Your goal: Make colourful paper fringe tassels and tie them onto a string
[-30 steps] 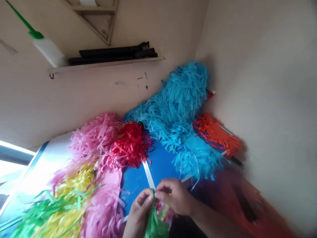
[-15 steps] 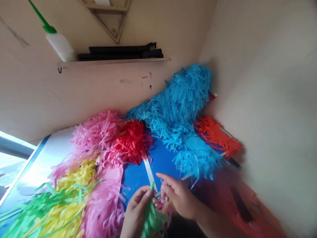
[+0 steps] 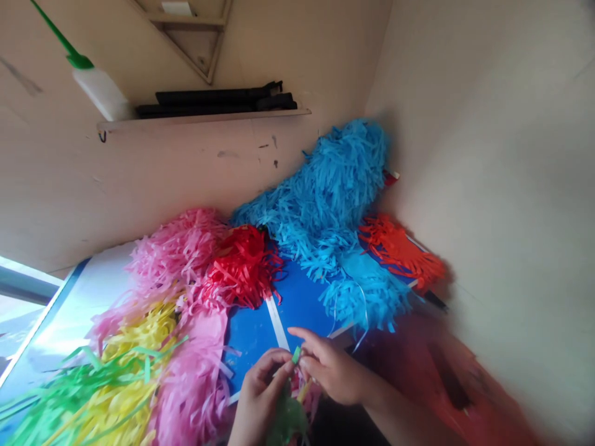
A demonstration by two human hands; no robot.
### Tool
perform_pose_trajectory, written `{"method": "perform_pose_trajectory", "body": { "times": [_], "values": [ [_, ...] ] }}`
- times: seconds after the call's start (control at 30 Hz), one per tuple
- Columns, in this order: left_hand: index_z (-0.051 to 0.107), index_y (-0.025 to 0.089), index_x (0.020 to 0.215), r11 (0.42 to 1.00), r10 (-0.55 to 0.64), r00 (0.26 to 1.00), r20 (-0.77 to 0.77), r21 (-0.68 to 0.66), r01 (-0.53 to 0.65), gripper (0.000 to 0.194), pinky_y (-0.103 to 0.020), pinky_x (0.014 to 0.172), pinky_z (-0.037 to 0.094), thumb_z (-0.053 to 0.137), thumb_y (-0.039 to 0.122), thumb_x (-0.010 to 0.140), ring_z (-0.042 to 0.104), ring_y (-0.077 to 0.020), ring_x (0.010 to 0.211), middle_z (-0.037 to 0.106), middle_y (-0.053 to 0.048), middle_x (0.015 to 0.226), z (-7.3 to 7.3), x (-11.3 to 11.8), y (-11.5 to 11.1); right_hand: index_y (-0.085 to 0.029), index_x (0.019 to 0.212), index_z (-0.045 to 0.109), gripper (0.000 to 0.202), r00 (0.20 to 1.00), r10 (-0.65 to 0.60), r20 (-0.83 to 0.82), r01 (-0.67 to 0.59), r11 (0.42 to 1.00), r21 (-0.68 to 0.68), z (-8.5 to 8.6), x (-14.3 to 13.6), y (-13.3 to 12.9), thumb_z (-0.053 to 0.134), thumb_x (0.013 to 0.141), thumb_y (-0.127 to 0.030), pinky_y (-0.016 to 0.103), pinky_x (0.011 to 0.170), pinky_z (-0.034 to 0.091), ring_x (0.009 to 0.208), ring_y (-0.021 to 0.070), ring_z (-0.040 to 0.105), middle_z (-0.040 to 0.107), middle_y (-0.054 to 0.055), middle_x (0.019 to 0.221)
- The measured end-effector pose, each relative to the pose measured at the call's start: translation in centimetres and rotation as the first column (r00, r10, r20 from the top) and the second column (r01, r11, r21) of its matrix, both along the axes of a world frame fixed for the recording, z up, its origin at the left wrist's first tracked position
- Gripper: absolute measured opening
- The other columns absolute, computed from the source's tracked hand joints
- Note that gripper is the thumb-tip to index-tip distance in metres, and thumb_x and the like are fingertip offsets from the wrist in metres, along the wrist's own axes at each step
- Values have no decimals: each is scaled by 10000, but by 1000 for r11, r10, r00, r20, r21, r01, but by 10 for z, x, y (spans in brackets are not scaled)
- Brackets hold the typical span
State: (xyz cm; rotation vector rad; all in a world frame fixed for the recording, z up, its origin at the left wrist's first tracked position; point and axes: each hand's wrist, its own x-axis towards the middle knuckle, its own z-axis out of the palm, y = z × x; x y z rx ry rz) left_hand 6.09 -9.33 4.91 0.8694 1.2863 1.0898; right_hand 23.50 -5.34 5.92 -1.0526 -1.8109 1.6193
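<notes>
My left hand [image 3: 263,396] pinches a light green fringed paper strip [image 3: 288,416] between thumb and fingers, near the table's front edge. The strip hangs below the hand, and its top end [image 3: 296,354] pokes up between my two hands. My right hand [image 3: 332,371] touches that top end with thumb and fingers closed on it, while its index finger points out to the left. Some pink and yellow paper [image 3: 307,395] shows beneath the hands, partly hidden.
Heaps of pink [image 3: 181,254], red [image 3: 242,266], yellow [image 3: 142,331], green [image 3: 81,384] and blue fringed paper [image 3: 332,186] lie on the blue table [image 3: 253,334]. Orange fringe [image 3: 402,251] is at the right. A wall shelf [image 3: 204,118] holds a white bottle [image 3: 103,93] and black objects [image 3: 216,99].
My right hand has come in to the left and met the green strip's top end. That end now tilts to the right. The view has shifted slightly.
</notes>
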Motion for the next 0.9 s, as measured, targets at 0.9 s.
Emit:
{"method": "perform_pose_trajectory", "body": {
  "times": [0.9],
  "values": [
    [640, 258, 900, 975, 171, 879, -445, 205, -86, 243, -280, 625, 528, 757, 362, 713, 718, -226, 672, 762, -21, 766, -13, 16, -12, -177, 739, 632, 202, 963, -241, -123, 262, 945, 196, 0, 7, 1, 603, 881, -317, 275, 699, 461, 754, 154, 596, 639, 42, 830]
  ]
}}
